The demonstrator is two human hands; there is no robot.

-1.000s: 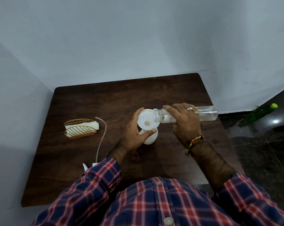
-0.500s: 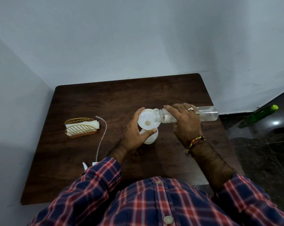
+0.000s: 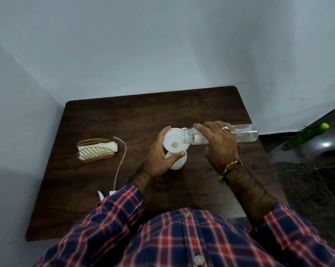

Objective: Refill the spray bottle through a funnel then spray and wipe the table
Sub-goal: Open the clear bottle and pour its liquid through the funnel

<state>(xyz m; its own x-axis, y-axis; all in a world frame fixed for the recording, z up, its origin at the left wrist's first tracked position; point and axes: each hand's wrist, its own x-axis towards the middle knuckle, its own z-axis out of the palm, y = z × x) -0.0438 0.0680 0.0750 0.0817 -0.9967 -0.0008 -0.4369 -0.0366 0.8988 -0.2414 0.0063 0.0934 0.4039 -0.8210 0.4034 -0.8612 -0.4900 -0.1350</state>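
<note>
A white funnel [image 3: 173,140] sits in the mouth of a white spray bottle [image 3: 178,162] standing mid-table. My left hand [image 3: 159,158] curls round the funnel's rim and the bottle's top, thumb at the front. My right hand [image 3: 219,143] grips a clear bottle [image 3: 245,133] tipped nearly flat, its open neck over the funnel bowl. A small pale pool lies at the funnel's centre. The sprayer head with its thin dip tube [image 3: 120,160] lies on the table to the left, partly hidden by my sleeve.
A gold wire holder with white napkins [image 3: 96,151] stands at the table's left. The dark wooden table [image 3: 124,116] fills a wall corner. A green bottle [image 3: 310,133] lies on the dark floor to the right.
Both hands and both bottles hold the same pose; the clear bottle stays tipped over the funnel.
</note>
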